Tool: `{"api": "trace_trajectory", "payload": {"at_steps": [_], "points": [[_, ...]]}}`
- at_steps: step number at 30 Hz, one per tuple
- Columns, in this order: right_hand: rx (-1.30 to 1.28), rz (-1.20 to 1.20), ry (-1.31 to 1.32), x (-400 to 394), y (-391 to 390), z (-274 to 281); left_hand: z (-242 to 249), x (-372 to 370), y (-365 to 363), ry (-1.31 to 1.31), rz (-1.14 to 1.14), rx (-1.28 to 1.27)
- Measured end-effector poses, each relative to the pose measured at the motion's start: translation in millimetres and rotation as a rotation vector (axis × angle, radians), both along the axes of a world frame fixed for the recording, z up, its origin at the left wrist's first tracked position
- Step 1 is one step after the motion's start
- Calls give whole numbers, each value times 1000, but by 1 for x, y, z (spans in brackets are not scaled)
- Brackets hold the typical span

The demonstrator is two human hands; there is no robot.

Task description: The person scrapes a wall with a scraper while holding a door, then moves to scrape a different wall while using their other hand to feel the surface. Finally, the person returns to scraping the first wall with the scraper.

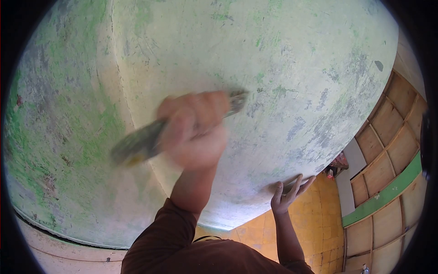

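My left hand (196, 128), smeared by motion, is closed in a fist around a scraper-like tool (139, 142). The tool's dark, stained end with a yellow patch sticks out at the lower left. Its greyish other end lies close over the wall (273, 50) at the upper right; blur hides its exact shape. Pale green paint covers the wall, with worn grey and brighter green patches. Lower right, my right hand (289, 194) rests near the wall's edge with fingers stretched and thumb apart, holding nothing.
A raised corner line (119, 73) runs down the wall on the left. Yellow tiles (315, 219) cover the floor below. To the right stands a wood-framed panel partition (383, 123) with a green beam (388, 192). A small reddish object (337, 162) sits beyond the wall's edge.
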State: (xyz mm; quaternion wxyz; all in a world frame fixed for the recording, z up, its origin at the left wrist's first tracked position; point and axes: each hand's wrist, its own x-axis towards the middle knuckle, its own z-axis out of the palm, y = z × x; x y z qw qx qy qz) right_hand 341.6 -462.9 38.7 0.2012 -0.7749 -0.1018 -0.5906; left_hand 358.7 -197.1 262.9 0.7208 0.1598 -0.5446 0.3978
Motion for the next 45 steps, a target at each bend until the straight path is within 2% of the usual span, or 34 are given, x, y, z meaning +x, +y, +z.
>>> {"api": "trace_trajectory", "payload": {"at_steps": [3,5,12,14,16,18,20,22,24,25,29,31,32,34,36,37,38,39,40,42,43,45], "points": [[-10,-10,10,-2,-2,-3,-1,7,-6,95,-110,88],[-10,-18,14,1,-4,-5,-3,-4,3,-20,-52,40],[15,-7,48,-7,0,-5,-13,-4,-12,64,-16,176],[68,63,111,-15,0,-3,-36,-7,-20,97,-322,404],[135,31,121,-32,-1,-1,-71,-10,-36,181,-386,670],[77,147,239,-54,-3,-1,-128,-8,-52,312,-216,1002],[151,276,343,-81,-2,-10,-170,-20,-72,486,-30,1369],[210,541,438,-102,-2,-17,-207,-32,-91,587,-82,1633],[227,734,610,-118,-5,-24,-240,-48,-105,657,-150,1733],[305,818,659,-124,-4,-29,-272,-46,-110,579,-202,1802],[512,827,858,-140,-23,-47,-282,-65,-133,578,-497,1899],[672,971,939,-143,-37,-50,-287,-70,-149,581,-460,1900],[687,961,937,-146,-46,-53,-291,-72,-157,596,-402,1888],[698,917,839,-151,-63,-58,-286,-71,-183,507,-426,1999],[740,870,769,-159,-83,-55,-267,-83,-210,645,-440,1961],[826,872,726,-160,-97,-62,-241,-90,-224,700,-461,1909],[909,872,682,-164,-110,-65,-253,-91,-234,709,-470,1907],[1088,765,708,-175,-120,-64,-275,-87,-244,650,-391,1957],[1089,764,722,-182,-133,-64,-294,-85,-255,591,-311,2003],[1095,521,687,-196,-167,-64,-311,-85,-275,540,-168,1935],[1036,445,633,-200,-181,-67,-319,-87,-285,640,-176,1904],[1088,431,609,-211,-208,-71,-332,-91,-301,788,-223,1822]]}}
